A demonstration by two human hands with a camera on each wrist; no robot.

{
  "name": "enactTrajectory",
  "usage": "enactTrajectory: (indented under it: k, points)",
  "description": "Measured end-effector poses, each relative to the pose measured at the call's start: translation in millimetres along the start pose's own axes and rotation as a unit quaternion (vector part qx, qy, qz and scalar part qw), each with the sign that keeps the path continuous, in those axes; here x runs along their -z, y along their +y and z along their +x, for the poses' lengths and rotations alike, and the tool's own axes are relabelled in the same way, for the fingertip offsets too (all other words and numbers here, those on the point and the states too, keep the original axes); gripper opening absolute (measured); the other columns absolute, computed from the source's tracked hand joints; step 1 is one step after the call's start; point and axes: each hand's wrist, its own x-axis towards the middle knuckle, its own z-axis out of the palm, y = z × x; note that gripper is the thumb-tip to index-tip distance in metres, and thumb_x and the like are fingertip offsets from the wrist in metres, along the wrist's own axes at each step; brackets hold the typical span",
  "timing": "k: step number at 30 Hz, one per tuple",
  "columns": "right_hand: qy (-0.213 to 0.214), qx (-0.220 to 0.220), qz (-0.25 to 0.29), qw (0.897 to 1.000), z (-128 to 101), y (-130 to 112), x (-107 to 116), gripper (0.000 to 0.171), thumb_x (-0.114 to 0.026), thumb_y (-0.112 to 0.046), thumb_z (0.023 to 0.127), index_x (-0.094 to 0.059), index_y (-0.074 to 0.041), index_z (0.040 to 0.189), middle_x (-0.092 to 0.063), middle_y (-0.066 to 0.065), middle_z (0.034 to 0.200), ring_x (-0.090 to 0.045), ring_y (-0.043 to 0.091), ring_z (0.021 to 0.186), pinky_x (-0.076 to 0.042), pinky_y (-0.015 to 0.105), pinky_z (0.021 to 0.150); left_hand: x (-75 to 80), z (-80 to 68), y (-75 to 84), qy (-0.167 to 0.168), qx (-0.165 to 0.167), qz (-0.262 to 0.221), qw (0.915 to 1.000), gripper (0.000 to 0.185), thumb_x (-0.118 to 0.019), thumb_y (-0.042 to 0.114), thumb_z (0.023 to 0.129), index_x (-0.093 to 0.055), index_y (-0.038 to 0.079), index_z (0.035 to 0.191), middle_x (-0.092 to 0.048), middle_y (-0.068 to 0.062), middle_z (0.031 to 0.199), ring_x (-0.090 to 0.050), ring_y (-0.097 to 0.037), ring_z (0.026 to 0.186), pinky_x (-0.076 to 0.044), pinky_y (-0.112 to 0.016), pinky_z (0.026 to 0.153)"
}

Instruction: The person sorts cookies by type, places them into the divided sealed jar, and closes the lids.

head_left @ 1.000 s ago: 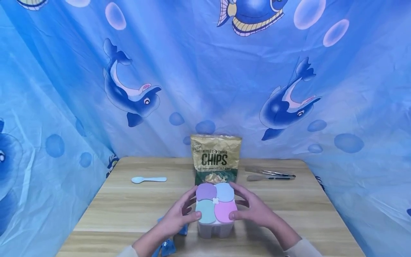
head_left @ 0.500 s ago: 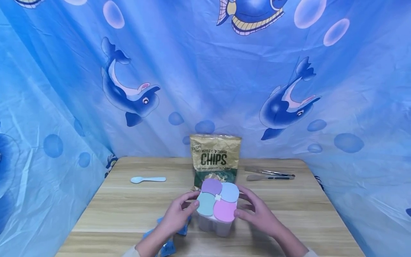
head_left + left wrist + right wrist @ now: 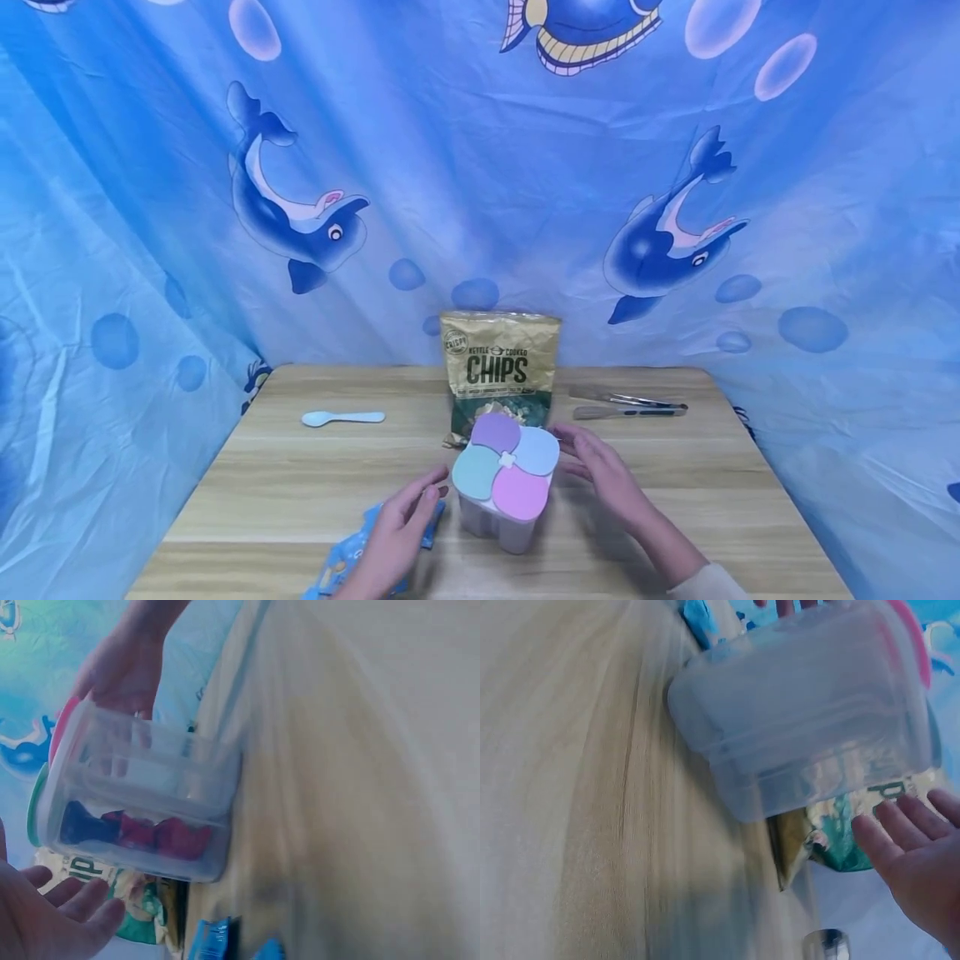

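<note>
Translucent plastic container (image 3: 517,533) stands upright on the wooden table (image 3: 262,500), between the two hands: to the right of the left hand (image 3: 397,529), to the left of the right hand (image 3: 603,479). Lid-to-base axis vertical; it looks like the longer one. Lid (image 3: 507,460) sits skewed to the hand-to-hand line, green lobe toward the left fingers, light blue toward the right.

Left hand: fingers loosely spread, holding nothing; left wrist view shows a gap to the wall. Right hand: fingers extended and parted, also holding nothing; right wrist view suggests a narrow gap. Judgement: right fingers slightly nearer, at the light blue corner; either reaches a wall with a short inward move.

Blue packets (image 3: 341,560) lie beneath and beside the left hand. Chips bag (image 3: 501,358) lies beyond both hands, just behind the container.
</note>
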Motion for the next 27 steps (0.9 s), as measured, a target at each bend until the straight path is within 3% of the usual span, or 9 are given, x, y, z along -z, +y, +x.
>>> enactTrajectory:
  k: [2,5,9,12,16,19,22,27]
  points:
    - [-0.015,-0.02,0.023,0.999,5,4,2,0.069,-0.019,-0.045,0.113,-0.037,0.01,0.152,-0.041,0.03,0.156,-0.041,0.047,0.144,-0.045,0.056,0.11,-1.3,-8.1,-1.1,-0.002,-0.014,0.0,0.9999,0.043,-0.046,0.025,0.111,-0.053,0.002,0.146,-0.056,-0.019,0.149,-0.061,-0.034,0.13,-0.049,-0.023,0.104]
    - [-0.037,-0.048,0.051,0.997,11,12,3,0.082,-0.009,-0.053,0.111,-0.033,0.013,0.152,-0.038,0.032,0.157,-0.038,0.048,0.145,-0.043,0.053,0.113,-2.7,-18.8,-0.9,-0.027,-0.006,-0.001,0.9996,0.047,-0.04,0.028,0.113,-0.046,0.003,0.152,-0.048,-0.019,0.156,-0.055,-0.037,0.136,-0.045,-0.021,0.106]
    - [-0.056,-0.071,0.074,0.993,15,20,1,0.089,0.001,-0.055,0.108,-0.028,0.017,0.152,-0.034,0.037,0.156,-0.039,0.05,0.143,-0.045,0.05,0.113,-5.5,-27.6,1.7,-0.089,0.005,-0.006,0.996,0.057,-0.02,0.036,0.114,-0.029,0.002,0.16,-0.032,-0.024,0.163,-0.044,-0.045,0.142,-0.044,-0.045,0.114]
    - [-0.057,-0.082,0.079,0.992,17,25,-2,0.093,0.004,-0.057,0.107,-0.03,0.017,0.151,-0.037,0.035,0.155,-0.042,0.049,0.142,-0.045,0.05,0.112,-7.7,-30.2,2.9,-0.128,0.002,-0.01,0.9918,0.062,-0.009,0.039,0.113,-0.021,0.004,0.163,-0.024,-0.024,0.166,-0.039,-0.05,0.144,-0.035,-0.065,0.114]
    - [-0.06,-0.092,0.075,0.991,15,27,-3,0.096,0.004,-0.062,0.105,-0.032,0.014,0.152,-0.041,0.033,0.154,-0.046,0.046,0.14,-0.045,0.05,0.112,-9.3,-28.2,2.7,-0.151,-0.002,-0.016,0.9884,0.065,-0.003,0.044,0.111,-0.016,0.009,0.164,-0.019,-0.019,0.169,-0.034,-0.051,0.147,-0.028,-0.07,0.116]
    - [-0.069,-0.09,0.07,0.991,11,26,-4,0.096,0.004,-0.061,0.105,-0.033,0.013,0.153,-0.041,0.033,0.154,-0.048,0.046,0.14,-0.045,0.052,0.113,-8.6,-22.2,1.3,-0.176,-0.034,-0.051,0.9826,0.067,0.002,0.041,0.11,-0.007,0.002,0.163,-0.006,-0.029,0.168,-0.024,-0.062,0.145,-0.017,-0.08,0.112]
    - [-0.085,-0.079,0.067,0.991,6,24,-3,0.095,0.005,-0.06,0.105,-0.032,0.013,0.153,-0.038,0.033,0.155,-0.045,0.047,0.14,-0.042,0.055,0.114,-5.6,-15.9,1.7,-0.188,-0.029,-0.074,0.979,0.069,0.004,0.045,0.109,-0.003,0.004,0.164,-0.001,-0.029,0.168,-0.018,-0.063,0.146,-0.009,-0.084,0.109]
    - [-0.123,-0.042,0.051,0.99,-7,20,0,0.094,0.005,-0.058,0.106,-0.03,0.016,0.152,-0.034,0.036,0.155,-0.046,0.042,0.141,-0.038,0.06,0.114,1.4,-2.3,1.2,-0.178,-0.007,-0.076,0.981,0.069,0.003,0.048,0.11,-0.006,0.009,0.165,-0.007,-0.02,0.171,-0.021,-0.052,0.151,-0.01,-0.072,0.119]
